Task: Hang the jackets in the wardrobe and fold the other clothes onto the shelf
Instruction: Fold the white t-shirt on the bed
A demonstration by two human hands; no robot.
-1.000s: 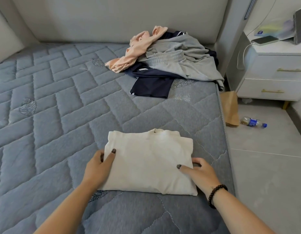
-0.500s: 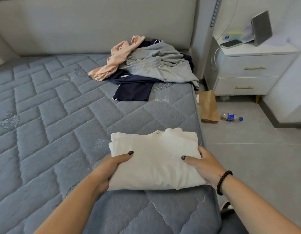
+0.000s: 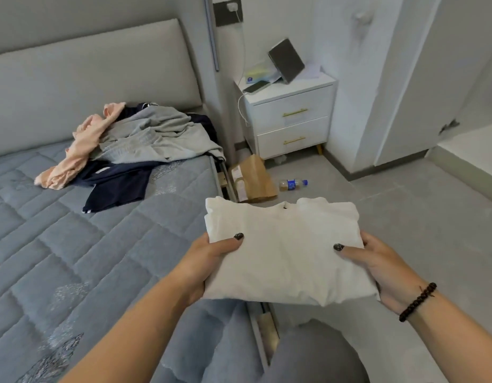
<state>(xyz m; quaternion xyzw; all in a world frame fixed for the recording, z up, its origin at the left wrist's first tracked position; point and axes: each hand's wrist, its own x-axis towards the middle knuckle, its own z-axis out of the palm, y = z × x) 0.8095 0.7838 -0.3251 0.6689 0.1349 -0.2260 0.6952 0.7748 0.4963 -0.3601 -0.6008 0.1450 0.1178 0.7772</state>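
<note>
A folded white shirt (image 3: 286, 250) is lifted off the bed, held level over the bed's right edge and the floor. My left hand (image 3: 209, 258) grips its left side, thumb on top and fingers underneath. My right hand (image 3: 377, 261), a dark bead bracelet on its wrist, grips the right side the same way. On the grey quilted mattress (image 3: 73, 258), near the headboard, lies a heap of unfolded clothes: a peach garment (image 3: 76, 153), a grey garment (image 3: 156, 139) and a navy garment (image 3: 117, 183).
A white two-drawer nightstand (image 3: 292, 117) stands right of the bed with a phone and a tablet on it. On the floor lie a brown paper bag (image 3: 253, 181) and a plastic bottle (image 3: 293, 184). A white panel or door (image 3: 421, 78) rises at the right.
Both hands lifted the folded white shirt off the mattress and carried it right, past the bed's edge. The view swung right, bringing in the nightstand and floor.
</note>
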